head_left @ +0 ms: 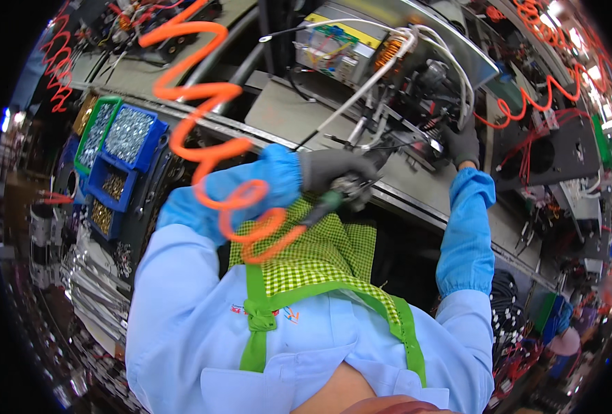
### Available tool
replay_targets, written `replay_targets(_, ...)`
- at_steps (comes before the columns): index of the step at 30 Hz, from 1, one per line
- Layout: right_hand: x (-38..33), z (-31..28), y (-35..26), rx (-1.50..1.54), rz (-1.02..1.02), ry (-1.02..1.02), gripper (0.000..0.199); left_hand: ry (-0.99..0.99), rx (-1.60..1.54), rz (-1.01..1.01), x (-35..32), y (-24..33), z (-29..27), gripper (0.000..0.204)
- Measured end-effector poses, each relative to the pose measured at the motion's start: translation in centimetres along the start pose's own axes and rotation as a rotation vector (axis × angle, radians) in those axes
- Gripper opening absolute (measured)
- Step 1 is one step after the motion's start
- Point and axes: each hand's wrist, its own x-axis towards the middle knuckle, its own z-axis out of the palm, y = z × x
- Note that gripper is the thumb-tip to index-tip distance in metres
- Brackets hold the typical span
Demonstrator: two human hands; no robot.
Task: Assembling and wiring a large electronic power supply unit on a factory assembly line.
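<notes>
My left hand (335, 170), in a dark grey glove, is closed around an air tool (353, 192) with a metal body. A green fitting joins the tool to an orange coiled hose (213, 148), which passes in front of my left sleeve. The tool's front end points toward a metal-framed machine assembly (423, 141) on the bench. At the right side of that assembly, my gloved right hand (463, 143) has its fingers curled in beside a loop of white cable (469, 93). What those fingers grip is hidden. A copper coil (387, 54) sits among the assembly's wires.
Blue bins (132, 138) and a green bin (97, 134) of small metal fasteners stand at left, beside wrenches (155, 172). A black panel (551, 148) with red wires lies at right. The bench's metal edge (409, 203) runs before me. Another orange coiled hose (537, 103) hangs at upper right.
</notes>
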Motion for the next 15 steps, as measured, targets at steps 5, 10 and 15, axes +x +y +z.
replay_targets(5,1.6,1.3,2.4,0.09,-0.08,0.042,0.081,0.142,-0.023,0.12,-18.8,-2.9,-2.4,0.057)
replay_targets(10,0.7,0.3,2.0,0.273,-0.137,-0.085,0.06,0.721,-0.013,0.523,-33.6,-4.7,-7.1,0.035)
replay_targets(15,1.2,-0.4,2.6,0.032,-0.096,-0.153,0.084,0.933,0.049,0.957,-41.3,-3.7,-17.6,0.034)
